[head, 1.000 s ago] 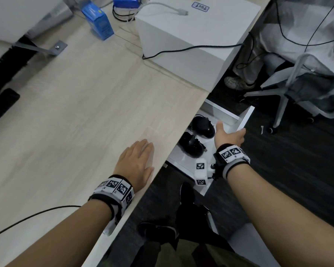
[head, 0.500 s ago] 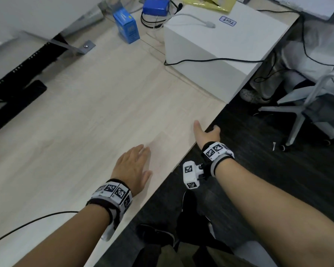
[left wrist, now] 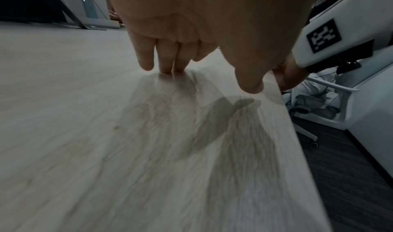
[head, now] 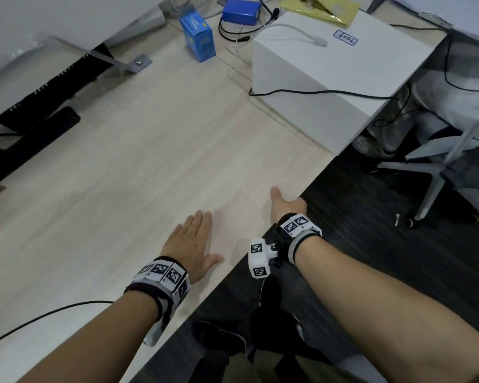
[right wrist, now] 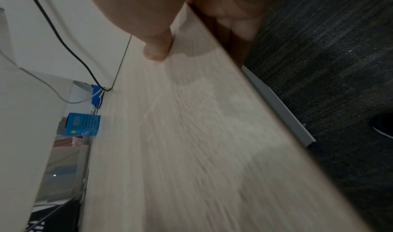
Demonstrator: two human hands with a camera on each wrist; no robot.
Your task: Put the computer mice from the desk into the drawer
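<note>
No computer mouse and no open drawer show in any view. My left hand (head: pixel 191 241) lies flat, palm down, on the pale wooden desk (head: pixel 150 161) near its front edge, fingers straight (left wrist: pixel 146 57). My right hand (head: pixel 285 205) is at the desk's front edge: its thumb (right wrist: pixel 157 50) rests on the top and its fingers (right wrist: pixel 240 25) bend underneath, clasping the edge. A grey strip (right wrist: pixel 276 101) runs just under that edge.
A white box (head: pixel 329 73) with a black cable across it stands at the back right. A blue carton (head: pixel 199 37) and a black stand (head: pixel 25 134) lie further back. A thin cable (head: pixel 39 319) crosses the near left. An office chair (head: pixel 440 167) stands on the dark floor.
One second ago the drawer stood open with two black mice inside and my right hand on its front. It has since slid shut under the desk; my right hand now holds the desk edge.
</note>
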